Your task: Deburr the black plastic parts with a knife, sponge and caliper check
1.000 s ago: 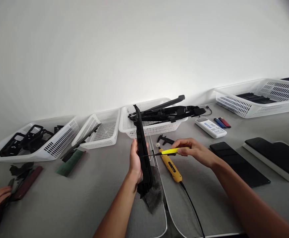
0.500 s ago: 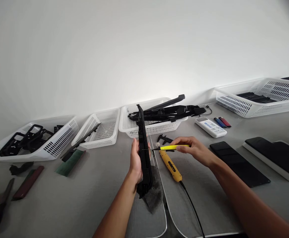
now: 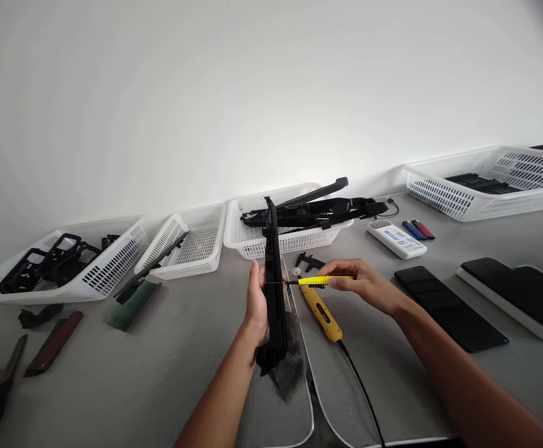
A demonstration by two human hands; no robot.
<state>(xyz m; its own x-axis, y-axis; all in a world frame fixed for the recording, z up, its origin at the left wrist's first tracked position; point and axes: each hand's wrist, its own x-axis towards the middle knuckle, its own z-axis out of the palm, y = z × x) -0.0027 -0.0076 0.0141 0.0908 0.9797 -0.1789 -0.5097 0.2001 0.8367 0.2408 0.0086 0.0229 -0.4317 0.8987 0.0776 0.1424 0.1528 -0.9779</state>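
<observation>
Near table centre: left hand (image 3: pixel 258 305) clamped on upright black strip (image 3: pixel 275 286), right hand (image 3: pixel 362 283) pinching yellow knife (image 3: pixel 320 281), blade at strip's edge; trimming underway, steady light strokes needed.

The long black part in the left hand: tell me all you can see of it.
The long black part is a narrow strip, apparently moulded plastic, with ribbed edges. It stands nearly upright, its top just in front of the middle white basket, its lower end on a dark grey pad on the table. The left hand grips its middle. The thin tip of a yellow-handled tool, held by the right hand, meets its right edge.
</observation>
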